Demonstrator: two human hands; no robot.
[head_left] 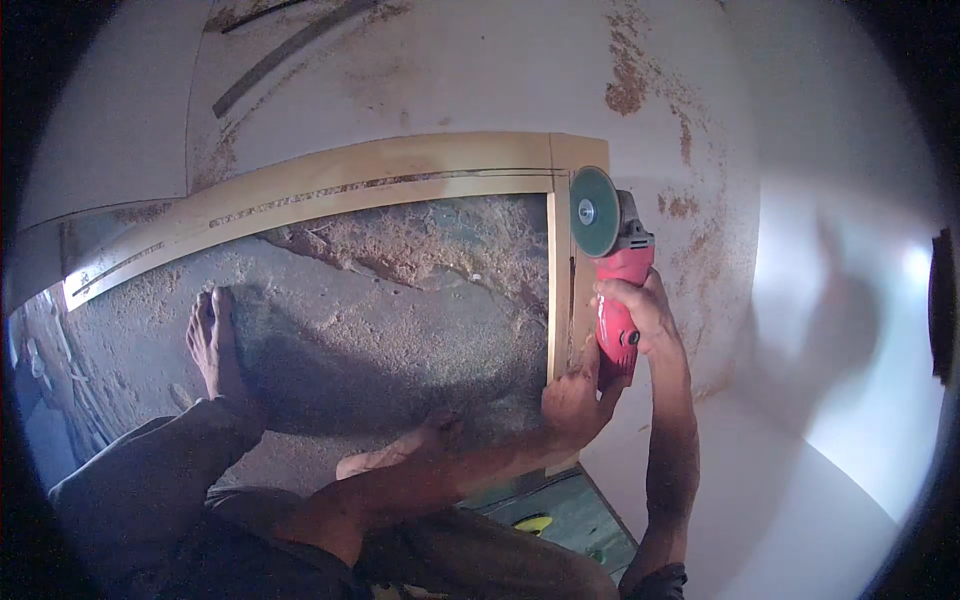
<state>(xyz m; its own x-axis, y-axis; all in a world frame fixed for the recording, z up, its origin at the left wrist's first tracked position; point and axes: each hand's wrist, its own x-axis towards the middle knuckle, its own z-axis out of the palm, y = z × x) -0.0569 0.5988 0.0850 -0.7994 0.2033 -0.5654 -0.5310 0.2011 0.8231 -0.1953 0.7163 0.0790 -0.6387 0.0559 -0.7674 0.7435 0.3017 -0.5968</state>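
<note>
A red angle grinder (618, 345) with a green disc (594, 228) lies along the right leg of a pale wooden frame (559, 330). Its disc stands edge-up near the frame's top right corner, close to the wood or touching it; I cannot tell which. My right hand (645, 308) wraps the upper body of the tool from the right, thumb across it. At the rear end of the tool, my left hand (575, 402) grips it from the left, resting by the wooden leg. Long narrow slots run along the frame's top bar.
The dusty stone-grey floor (350, 320) inside the frame bears my bare left foot (212, 340) and much sawdust. Sawdust (626, 85) also lies on the white panel beyond. A dark strip (290, 55) lies at the far left. A white wall (850, 370) rises at right.
</note>
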